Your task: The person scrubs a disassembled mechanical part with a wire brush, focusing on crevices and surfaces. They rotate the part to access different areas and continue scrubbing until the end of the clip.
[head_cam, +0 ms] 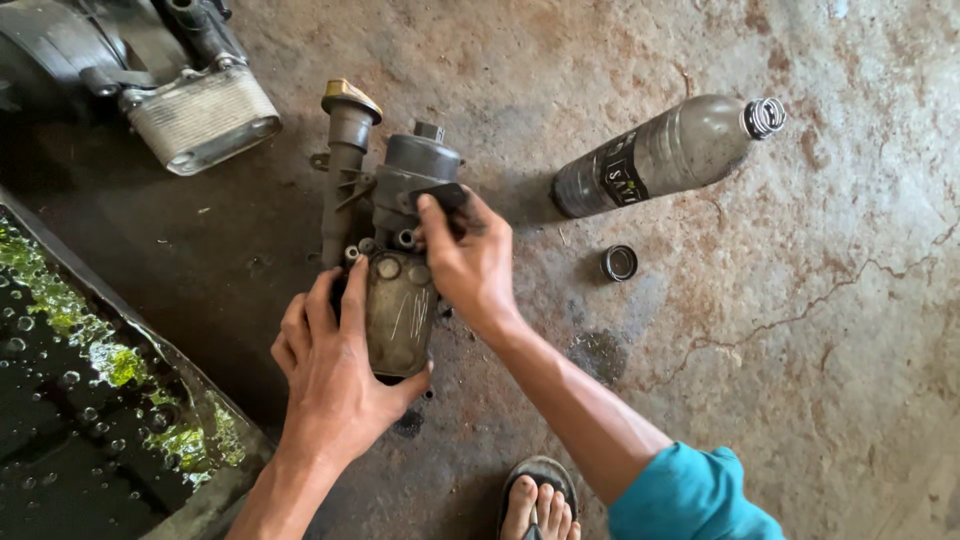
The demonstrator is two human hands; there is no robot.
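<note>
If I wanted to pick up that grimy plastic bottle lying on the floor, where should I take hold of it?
Probably around its wide middle, coming straight down from above. The bottle lies on its side on the concrete floor, so its round body faces up with bare floor on both sides for fingers to close around. Its neck end is open; the cap lies apart, so keep it level in case anything is inside.

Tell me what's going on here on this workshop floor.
A person crouches over a grimy engine part lying on the stained concrete floor. The left hand grips its lower body, while the right hand presses a small dark piece against its upper side. A dirty plastic bottle lies on its side nearby, its cap off beside it. A tray of dark liquid sits at the left, with another metal part beyond it.
</note>
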